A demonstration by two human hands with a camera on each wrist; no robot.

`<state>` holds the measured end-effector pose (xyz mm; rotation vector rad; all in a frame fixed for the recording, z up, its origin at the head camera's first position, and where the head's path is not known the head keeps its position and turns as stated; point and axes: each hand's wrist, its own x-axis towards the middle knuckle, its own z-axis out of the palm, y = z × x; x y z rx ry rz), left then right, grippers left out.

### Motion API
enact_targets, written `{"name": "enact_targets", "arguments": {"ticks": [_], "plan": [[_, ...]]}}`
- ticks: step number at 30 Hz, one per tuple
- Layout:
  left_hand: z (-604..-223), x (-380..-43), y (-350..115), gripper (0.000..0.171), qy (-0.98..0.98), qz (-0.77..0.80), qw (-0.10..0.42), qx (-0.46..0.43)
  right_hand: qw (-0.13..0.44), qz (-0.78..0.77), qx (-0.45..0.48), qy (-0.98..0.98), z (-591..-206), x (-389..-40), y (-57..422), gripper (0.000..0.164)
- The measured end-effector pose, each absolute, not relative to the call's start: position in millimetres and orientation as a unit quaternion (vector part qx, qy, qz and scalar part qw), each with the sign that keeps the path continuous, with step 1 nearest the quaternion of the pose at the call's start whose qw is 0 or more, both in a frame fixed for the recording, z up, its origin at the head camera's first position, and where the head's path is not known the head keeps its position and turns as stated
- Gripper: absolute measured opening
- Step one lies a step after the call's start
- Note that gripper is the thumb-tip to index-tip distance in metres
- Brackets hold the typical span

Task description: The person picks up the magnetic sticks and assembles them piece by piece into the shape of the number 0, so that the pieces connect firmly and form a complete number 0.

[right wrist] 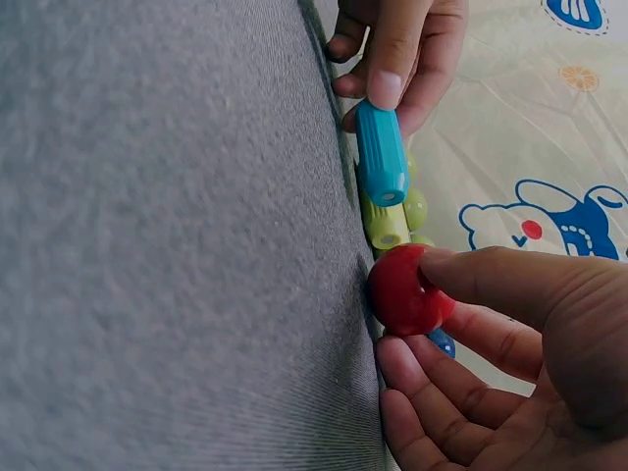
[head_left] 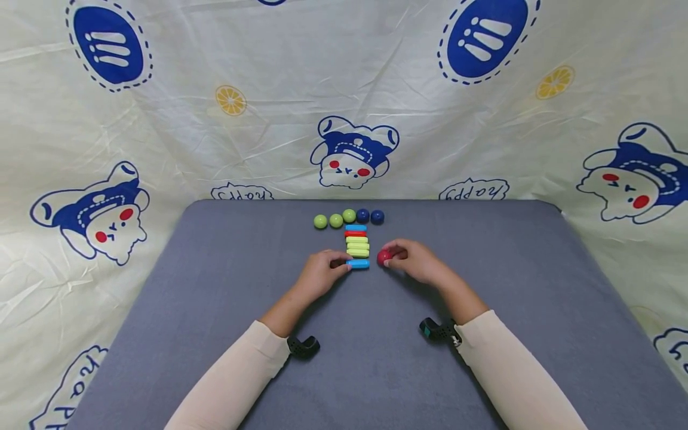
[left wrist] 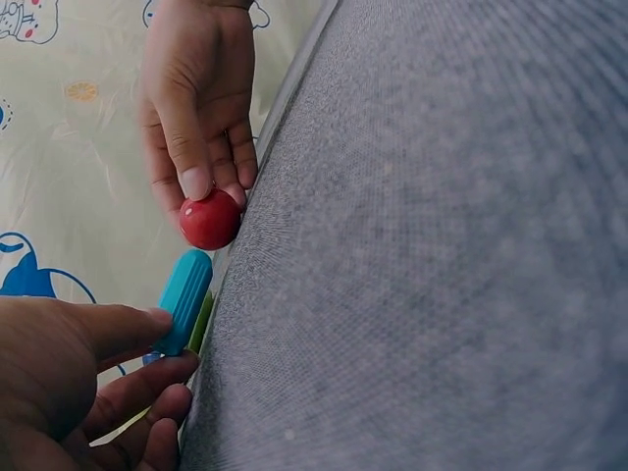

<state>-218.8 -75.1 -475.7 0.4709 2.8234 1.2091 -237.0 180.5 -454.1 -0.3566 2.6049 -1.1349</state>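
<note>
My left hand [head_left: 321, 273] pinches the left end of a light-blue ridged rod [head_left: 359, 263] between thumb and fingers. The rod lies crosswise at the near end of a column of similar rods. To its right, my right hand [head_left: 418, 260] holds a shiny red ball [head_left: 384, 257] between thumb and fingertips, close over the tabletop. A small gap separates ball and rod in the head view. Both show again in the left wrist view, the ball [left wrist: 209, 219] just beyond the tip of the blue rod [left wrist: 184, 299].
Beyond the held rod lie several yellow-green rods [head_left: 357, 246], a red rod [head_left: 355, 233] and another blue rod [head_left: 356, 227]. Behind them, green balls [head_left: 335, 221] and dark-blue balls [head_left: 377, 217] form a row. The grey table [head_left: 242, 251] ends at a printed curtain [head_left: 279, 143].
</note>
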Motion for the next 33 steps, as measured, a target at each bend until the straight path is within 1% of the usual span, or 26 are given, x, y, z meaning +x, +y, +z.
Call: {"name": "enact_targets", "arguments": {"ticks": [6, 19, 33], "plan": [[-476, -219, -74, 0.020, 0.908, 0.392, 0.016, 0.149, 0.144, -0.402, -0.130, 0.895, -455, -231, 179, 0.034], [-479, -218, -76, 0.020, 0.905, 0.398, 0.012, 0.149, 0.137, -0.407, -0.110, 0.896, -460, -226, 170, 0.036], [-477, -219, -75, 0.020, 0.904, 0.397, 0.011, 0.157, 0.131, -0.410, -0.128, 0.894, -461, -226, 168, 0.035]]}}
